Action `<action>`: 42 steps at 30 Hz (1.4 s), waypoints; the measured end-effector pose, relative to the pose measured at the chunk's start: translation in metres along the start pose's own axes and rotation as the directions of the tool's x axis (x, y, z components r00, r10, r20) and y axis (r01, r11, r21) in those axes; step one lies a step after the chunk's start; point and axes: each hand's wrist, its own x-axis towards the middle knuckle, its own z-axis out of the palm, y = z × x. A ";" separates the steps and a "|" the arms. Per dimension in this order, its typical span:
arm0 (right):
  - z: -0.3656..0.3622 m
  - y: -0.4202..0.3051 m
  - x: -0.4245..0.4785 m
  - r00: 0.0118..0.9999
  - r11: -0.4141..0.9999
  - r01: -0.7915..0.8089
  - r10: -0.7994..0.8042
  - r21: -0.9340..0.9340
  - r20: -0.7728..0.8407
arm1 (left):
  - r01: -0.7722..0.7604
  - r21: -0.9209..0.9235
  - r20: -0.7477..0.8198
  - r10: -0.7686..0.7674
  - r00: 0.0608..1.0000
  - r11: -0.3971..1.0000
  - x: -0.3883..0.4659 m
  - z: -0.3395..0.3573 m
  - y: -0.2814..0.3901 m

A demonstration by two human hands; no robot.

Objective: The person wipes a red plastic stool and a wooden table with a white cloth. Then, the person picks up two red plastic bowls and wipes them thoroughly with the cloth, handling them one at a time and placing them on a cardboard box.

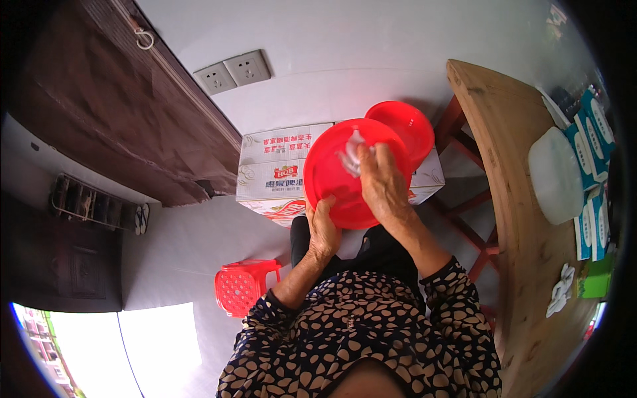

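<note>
My left hand (323, 229) grips the near left rim of a round red plastic basin (326, 164), its thumb over the edge. The basin is held up above my lap and shows its inside. Over it, my right hand (384, 181) holds a crumpled white tissue or cloth (353, 151), blurred and close to the basin's inner surface. Whether the cloth touches that surface I cannot tell. Just behind and to the right, a second red basin (407, 127) sits on cardboard cartons (271, 171) that bear printing. The held basin hides part of both.
On my right stands a wooden table (477, 119) with a translucent white plastic object (555, 174), several tissue packs (592, 134), a crumpled white cloth (561, 291) and a green box (594, 278). A red plastic stool (240, 288) stands on the floor at left. A brown curtain (139, 109) hangs beyond.
</note>
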 end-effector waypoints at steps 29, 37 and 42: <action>0.019 0.000 0.021 0.997 0.975 -0.064 0.055 -0.212 -0.050 | -0.208 0.521 0.071 0.201 0.977 0.828 0.021 -0.019 -0.003; 0.012 -0.013 0.003 0.963 0.965 0.261 -0.257 -0.039 0.080 | -0.235 0.301 0.032 0.237 0.971 0.924 0.028 -0.004 0.005; 0.020 -0.006 -0.004 0.932 0.908 0.213 -0.299 0.360 0.204 | -0.088 0.141 0.038 0.083 0.996 0.986 0.026 -0.001 0.013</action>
